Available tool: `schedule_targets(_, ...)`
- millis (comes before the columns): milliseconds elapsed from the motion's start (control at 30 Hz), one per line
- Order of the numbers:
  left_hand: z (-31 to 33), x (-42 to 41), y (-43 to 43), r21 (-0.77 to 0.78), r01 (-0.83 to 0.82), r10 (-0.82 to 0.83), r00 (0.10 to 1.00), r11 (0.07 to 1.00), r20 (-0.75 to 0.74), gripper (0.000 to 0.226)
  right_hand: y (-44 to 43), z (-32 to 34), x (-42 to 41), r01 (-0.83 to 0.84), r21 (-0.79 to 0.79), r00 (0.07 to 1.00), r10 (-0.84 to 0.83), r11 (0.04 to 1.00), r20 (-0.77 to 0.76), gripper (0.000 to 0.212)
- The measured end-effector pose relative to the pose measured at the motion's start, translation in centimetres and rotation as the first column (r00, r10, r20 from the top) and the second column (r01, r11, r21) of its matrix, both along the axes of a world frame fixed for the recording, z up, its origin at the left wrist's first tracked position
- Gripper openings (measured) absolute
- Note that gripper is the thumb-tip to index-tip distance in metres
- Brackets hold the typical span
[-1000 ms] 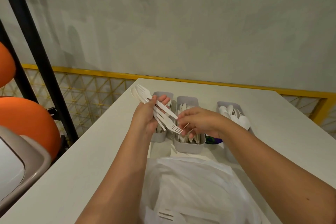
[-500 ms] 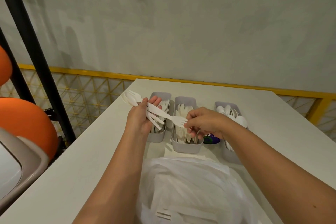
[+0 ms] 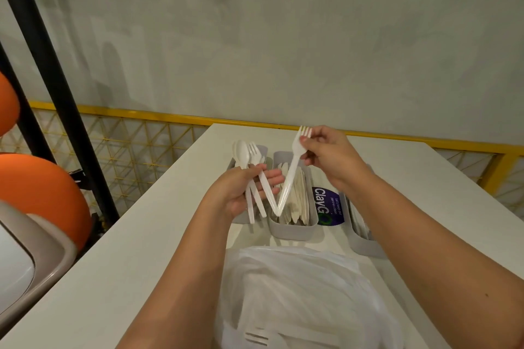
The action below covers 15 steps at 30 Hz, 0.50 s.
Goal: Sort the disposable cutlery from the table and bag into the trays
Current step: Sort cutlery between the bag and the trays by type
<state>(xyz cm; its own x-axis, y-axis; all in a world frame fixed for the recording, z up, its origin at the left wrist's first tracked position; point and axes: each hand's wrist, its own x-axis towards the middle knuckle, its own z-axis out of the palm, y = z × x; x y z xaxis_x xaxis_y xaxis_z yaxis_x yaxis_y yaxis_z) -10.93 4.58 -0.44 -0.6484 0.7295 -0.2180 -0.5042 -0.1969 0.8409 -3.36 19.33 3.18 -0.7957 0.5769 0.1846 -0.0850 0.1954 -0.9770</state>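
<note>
My left hand (image 3: pixel 241 193) holds a bunch of white plastic cutlery (image 3: pixel 249 161), spoons and a fork, heads up, above the left grey tray (image 3: pixel 241 219). My right hand (image 3: pixel 326 156) pinches one white fork (image 3: pixel 292 173) near its tines, handle hanging down over the middle tray (image 3: pixel 295 231), which holds white knives. The right tray (image 3: pixel 365 244) lies mostly hidden under my right forearm. A translucent white plastic bag (image 3: pixel 297 292) lies in front of the trays, and a fork (image 3: pixel 256 338) shows through it at the bottom.
The trays stand on a white table (image 3: pixel 141 249) whose left edge runs beside a yellow mesh railing (image 3: pixel 127 144). A purple sticker (image 3: pixel 327 205) lies between the middle and right trays. Orange chairs (image 3: pixel 39 195) and a black post (image 3: pixel 51 65) are at the left.
My right hand has pulled one fork out of the bunch and lifted it up and to the right. The left hand has turned the rest more upright.
</note>
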Motion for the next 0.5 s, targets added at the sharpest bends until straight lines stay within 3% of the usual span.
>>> schedule_targets(167,0.4,0.6,0.0,-0.060,0.158,-0.165,0.978,0.986,-0.131,0.026,-1.3,-0.6,-1.4,-0.049,0.060,0.993,0.042,0.997,0.113,0.009)
schedule_targets(500,0.8,1.3,-0.1,-0.108,0.245,-0.263,0.942,0.963,-0.206,0.030,-1.6,-1.7,-2.3,-0.001,0.023,0.993,-0.001,1.000,0.120,0.018)
